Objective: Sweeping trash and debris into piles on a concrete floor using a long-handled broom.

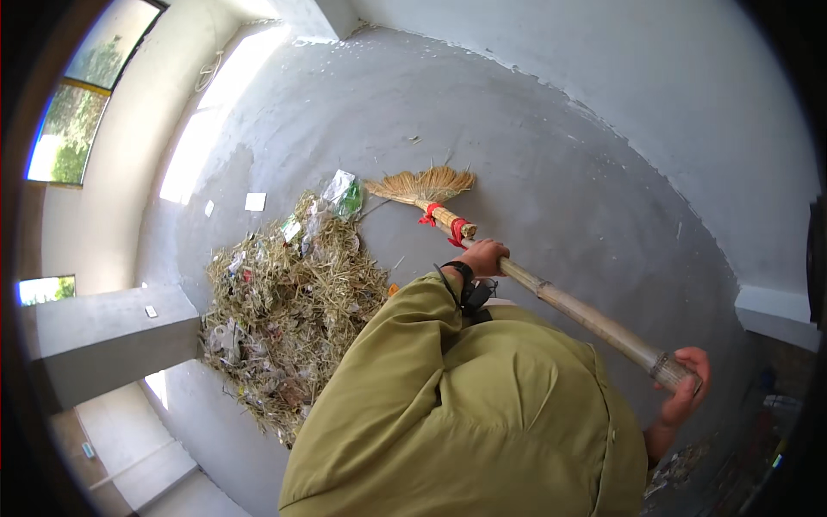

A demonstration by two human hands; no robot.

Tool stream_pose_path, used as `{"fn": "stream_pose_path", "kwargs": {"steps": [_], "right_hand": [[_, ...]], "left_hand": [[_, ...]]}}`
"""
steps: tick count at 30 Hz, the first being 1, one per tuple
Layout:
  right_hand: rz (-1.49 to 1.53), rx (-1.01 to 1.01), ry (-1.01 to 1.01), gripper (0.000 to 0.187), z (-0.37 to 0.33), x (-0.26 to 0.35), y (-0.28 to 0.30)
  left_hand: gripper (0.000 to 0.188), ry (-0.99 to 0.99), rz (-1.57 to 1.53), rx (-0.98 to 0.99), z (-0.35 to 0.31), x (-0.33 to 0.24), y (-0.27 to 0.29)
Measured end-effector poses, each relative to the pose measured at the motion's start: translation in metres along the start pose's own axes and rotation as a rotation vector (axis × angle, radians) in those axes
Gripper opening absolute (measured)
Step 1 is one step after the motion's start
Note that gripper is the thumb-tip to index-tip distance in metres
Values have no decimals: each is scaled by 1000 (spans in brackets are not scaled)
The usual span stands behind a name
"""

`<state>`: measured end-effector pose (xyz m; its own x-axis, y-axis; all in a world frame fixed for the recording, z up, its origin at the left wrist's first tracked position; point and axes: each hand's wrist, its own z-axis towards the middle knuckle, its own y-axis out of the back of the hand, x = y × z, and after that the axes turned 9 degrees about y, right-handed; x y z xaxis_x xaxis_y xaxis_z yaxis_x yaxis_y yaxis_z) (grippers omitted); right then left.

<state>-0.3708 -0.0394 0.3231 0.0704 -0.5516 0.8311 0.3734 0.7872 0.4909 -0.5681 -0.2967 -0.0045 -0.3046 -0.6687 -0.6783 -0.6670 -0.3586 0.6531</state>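
A straw broom (594,323) with a thick bamboo handle slants across the middle of the view. Its fanned bristles (428,183) rest on the grey floor at the far end, and red cloth strips bind the neck. My left hand (484,257), with a dark band on its wrist, closes round the handle just below the red ties. At the near right, my right hand (685,383) holds the handle's butt end. Left of the bristles lies a large pile of straw and litter (301,306). A clear and green plastic bag (345,195) sits at the pile's far edge, close to the bristle tips.
A white square piece (255,202) lies on the floor (551,146) beyond the pile. A grey pillar (116,336) stands against the pile's left side. White walls (689,95) bound the far and right sides. More debris (680,465) is at the lower right.
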Motion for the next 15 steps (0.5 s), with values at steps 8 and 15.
{"fn": "stream_pose_path", "kwargs": {"steps": [8,15], "right_hand": [[66,273,-105,36,71,-15,-60],[163,427,-76,30,116,-15,-66]], "left_hand": [[37,347,-49,-83,-95,65,3],[19,472,-108,-441,-83,48,-1]]}}
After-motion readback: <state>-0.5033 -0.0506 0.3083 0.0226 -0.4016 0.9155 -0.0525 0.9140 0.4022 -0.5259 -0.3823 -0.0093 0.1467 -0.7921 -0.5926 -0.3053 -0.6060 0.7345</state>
